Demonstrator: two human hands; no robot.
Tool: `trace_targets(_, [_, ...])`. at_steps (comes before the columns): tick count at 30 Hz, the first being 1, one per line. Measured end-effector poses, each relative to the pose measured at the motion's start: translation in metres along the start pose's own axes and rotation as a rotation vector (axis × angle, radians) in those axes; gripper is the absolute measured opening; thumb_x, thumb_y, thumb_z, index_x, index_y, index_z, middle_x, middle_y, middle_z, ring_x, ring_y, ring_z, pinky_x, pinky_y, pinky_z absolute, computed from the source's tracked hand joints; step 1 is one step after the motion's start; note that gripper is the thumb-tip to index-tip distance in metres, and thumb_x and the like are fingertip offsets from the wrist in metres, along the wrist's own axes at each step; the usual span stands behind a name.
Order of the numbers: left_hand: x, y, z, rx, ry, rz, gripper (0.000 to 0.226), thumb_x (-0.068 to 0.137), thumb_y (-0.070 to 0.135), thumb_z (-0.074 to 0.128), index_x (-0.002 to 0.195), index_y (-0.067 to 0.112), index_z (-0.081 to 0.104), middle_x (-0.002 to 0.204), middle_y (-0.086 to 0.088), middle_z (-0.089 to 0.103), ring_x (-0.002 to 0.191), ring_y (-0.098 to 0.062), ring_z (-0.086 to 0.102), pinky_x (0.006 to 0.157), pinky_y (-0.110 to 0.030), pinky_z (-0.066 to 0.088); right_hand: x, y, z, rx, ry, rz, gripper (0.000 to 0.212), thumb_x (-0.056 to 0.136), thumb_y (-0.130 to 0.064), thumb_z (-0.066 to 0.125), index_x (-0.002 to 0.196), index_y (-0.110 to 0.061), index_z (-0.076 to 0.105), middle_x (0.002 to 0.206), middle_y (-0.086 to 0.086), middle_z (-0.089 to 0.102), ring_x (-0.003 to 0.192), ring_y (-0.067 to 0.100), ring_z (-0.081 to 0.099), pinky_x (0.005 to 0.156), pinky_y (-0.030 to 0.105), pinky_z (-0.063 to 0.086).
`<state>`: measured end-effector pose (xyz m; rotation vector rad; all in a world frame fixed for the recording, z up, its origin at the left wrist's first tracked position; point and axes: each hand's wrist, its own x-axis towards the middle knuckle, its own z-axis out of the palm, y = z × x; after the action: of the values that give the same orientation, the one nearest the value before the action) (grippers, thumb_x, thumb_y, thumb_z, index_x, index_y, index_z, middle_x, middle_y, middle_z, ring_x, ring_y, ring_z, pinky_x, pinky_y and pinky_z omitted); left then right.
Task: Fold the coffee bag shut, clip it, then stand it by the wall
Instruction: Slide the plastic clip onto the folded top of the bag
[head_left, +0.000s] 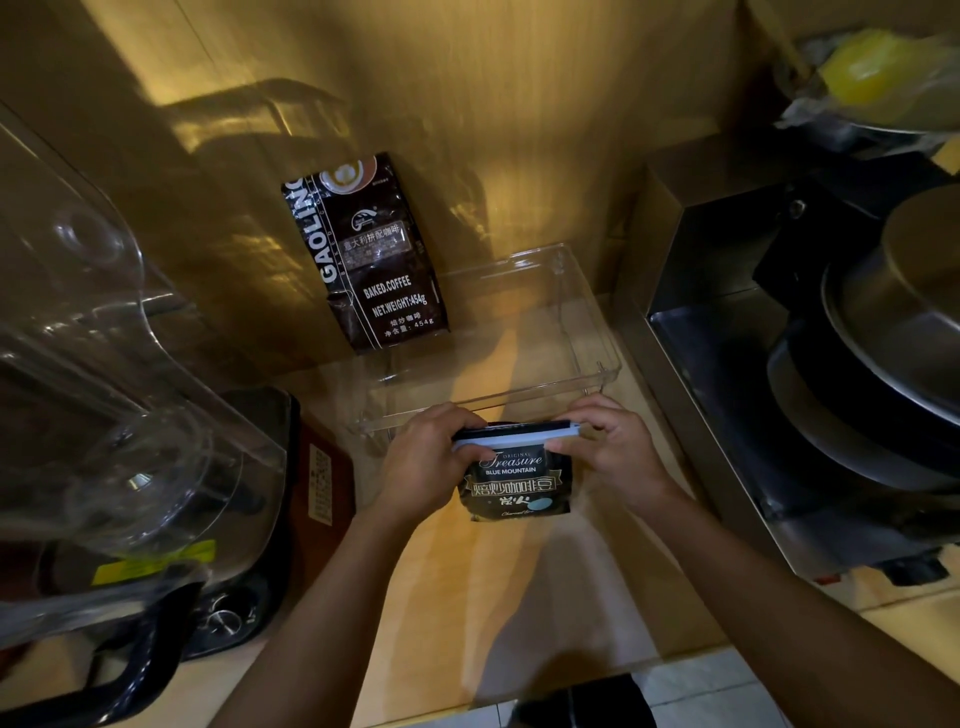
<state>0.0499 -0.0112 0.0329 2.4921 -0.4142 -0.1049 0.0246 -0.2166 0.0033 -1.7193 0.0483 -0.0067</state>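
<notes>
Both hands grip the small black coffee bag (519, 480) at the frame's centre: left hand (426, 457) at its 9 o'clock, right hand (613, 447) at 3 o'clock, fingers curled tight around the pale clip (514, 434) across its folded top. At 12 o'clock lies a clear bin (597, 332) with nothing visible inside; a larger coffee bag (371, 254) leans on the wall (519, 130) at 11 o'clock.
</notes>
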Motion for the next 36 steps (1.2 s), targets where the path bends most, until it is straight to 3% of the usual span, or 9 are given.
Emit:
trace_targets(6, [0.008,0.015,0.002,0.161,-0.047,0.125,0.022,0.078,0.027,0.066,0.097,0.019,0.057,0.096,0.0,0.062,0.088,-0.018,0.052,0.074,-0.032,0.039,-0.002,-0.003,-0.001,0.003,0.002,0.003,0.018,0.068,0.002,0.071,0.085,0.001,0.066,0.086,-0.002,0.055,0.079,0.002,0.055,0.061,0.007,0.047])
trace_targets(12, [0.017,0.046,0.026,0.208,-0.048,0.27,0.02,0.08,0.016,0.061,0.1,0.015,0.059,0.097,-0.006,0.062,0.092,-0.023,0.049,0.069,-0.024,0.021,0.0,-0.001,0.002,-0.028,0.043,-0.001,0.019,0.064,0.005,0.073,0.082,0.006,0.065,0.082,-0.001,0.053,0.077,0.007,0.054,0.065,0.009,0.045])
trace_targets(18, [0.022,0.049,0.03,0.22,-0.073,0.241,0.016,0.079,0.011,0.059,0.095,0.013,0.058,0.094,-0.007,0.061,0.089,-0.023,0.05,0.067,-0.028,0.031,0.0,-0.002,0.0,-0.072,0.01,-0.011,0.017,0.067,0.0,0.074,0.083,0.001,0.066,0.082,0.0,0.052,0.078,0.009,0.054,0.067,0.006,0.043])
trace_targets(20, [0.022,0.049,0.029,0.217,-0.084,0.233,0.016,0.078,0.009,0.059,0.093,0.011,0.058,0.093,-0.009,0.061,0.089,-0.024,0.05,0.066,-0.029,0.032,-0.001,-0.003,-0.001,-0.108,0.0,-0.025,0.017,0.068,-0.004,0.074,0.083,-0.002,0.066,0.084,0.001,0.054,0.081,0.013,0.055,0.074,0.016,0.046])
trace_targets(23, [0.021,0.05,0.029,0.208,-0.09,0.23,0.018,0.076,0.005,0.059,0.093,0.009,0.057,0.094,-0.01,0.06,0.09,-0.025,0.049,0.066,-0.028,0.03,-0.002,-0.006,-0.005,-0.222,-0.021,-0.063,0.017,0.07,-0.008,0.073,0.082,-0.003,0.063,0.086,0.007,0.058,0.087,0.024,0.055,0.086,0.044,0.043])
trace_targets(25, [0.02,0.05,0.029,0.209,-0.089,0.228,0.02,0.074,0.002,0.059,0.093,0.008,0.057,0.095,-0.012,0.06,0.091,-0.026,0.049,0.066,-0.028,0.03,-0.002,-0.007,-0.006,-0.278,-0.037,-0.113,0.016,0.07,-0.009,0.073,0.081,-0.003,0.063,0.084,0.005,0.058,0.087,0.016,0.054,0.086,0.049,0.039])
trace_targets(28, [0.018,0.05,0.029,0.203,-0.083,0.221,0.019,0.073,0.001,0.059,0.092,0.005,0.058,0.094,-0.014,0.061,0.09,-0.028,0.05,0.066,-0.029,0.03,-0.002,-0.008,-0.003,-0.382,-0.04,-0.187,0.013,0.073,-0.011,0.07,0.081,-0.003,0.062,0.081,0.0,0.055,0.083,-0.013,0.042,0.079,0.04,0.032])
trace_targets(32, [0.016,0.049,0.023,0.15,-0.117,0.2,0.017,0.076,0.006,0.06,0.093,0.007,0.058,0.095,-0.012,0.06,0.092,-0.026,0.049,0.07,-0.031,0.035,-0.002,-0.005,-0.002,-0.456,-0.032,-0.234,0.011,0.074,-0.008,0.069,0.081,-0.003,0.062,0.082,-0.001,0.055,0.078,0.003,0.044,0.075,0.032,0.027])
trace_targets(36, [0.014,0.044,0.009,0.156,-0.164,0.141,0.019,0.075,0.012,0.065,0.093,0.012,0.06,0.095,-0.008,0.06,0.092,-0.024,0.049,0.073,-0.036,0.043,-0.004,-0.004,-0.004,-0.431,-0.025,-0.218,0.013,0.073,-0.005,0.069,0.084,-0.004,0.063,0.084,-0.002,0.055,0.081,-0.014,0.04,0.073,0.03,0.027])
